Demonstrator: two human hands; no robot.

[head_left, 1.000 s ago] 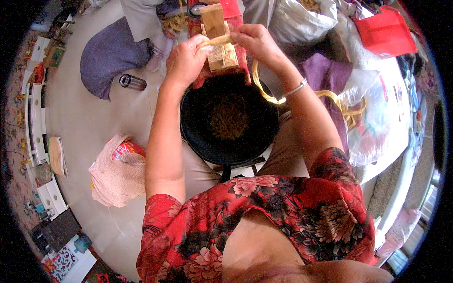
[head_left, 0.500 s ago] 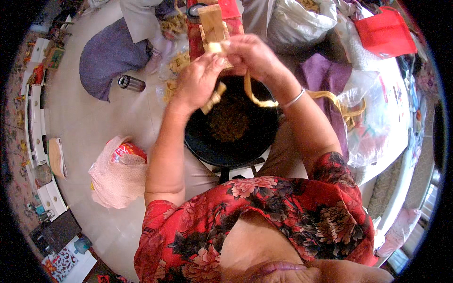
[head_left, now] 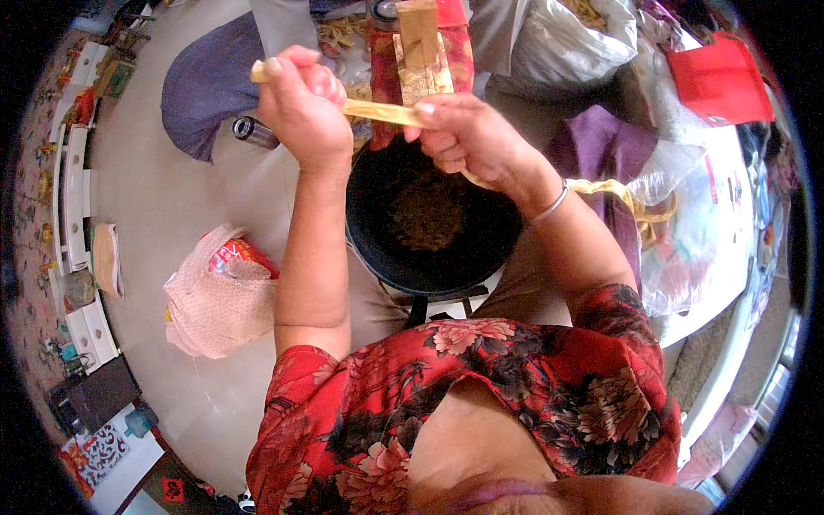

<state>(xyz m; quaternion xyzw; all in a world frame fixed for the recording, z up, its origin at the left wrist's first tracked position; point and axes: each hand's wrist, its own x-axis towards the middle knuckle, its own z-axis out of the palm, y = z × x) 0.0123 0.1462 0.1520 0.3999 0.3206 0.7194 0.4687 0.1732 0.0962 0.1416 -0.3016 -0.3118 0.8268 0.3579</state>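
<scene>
Gold paper strip (head_left: pixel 378 112): we've got it stretched level between both hands, right above the far rim of the black pan (head_left: pixel 433 219). Left of the pan, a pink plastic bag (head_left: pixel 219 296) lies on the floor, and a small dark jar (head_left: pixel 251 130) lies beyond it. Our left hand (head_left: pixel 300 103) is clenched round the strip's left end; our right hand (head_left: pixel 468 137) pinches the other end w/ thumb & fingers. More yellow strips (head_left: pixel 622 197) trail right of the pan. Risk, we'd judge: pull too hard and the thin strip tears, or one end slips and drops into the brown stuff in the pan.
</scene>
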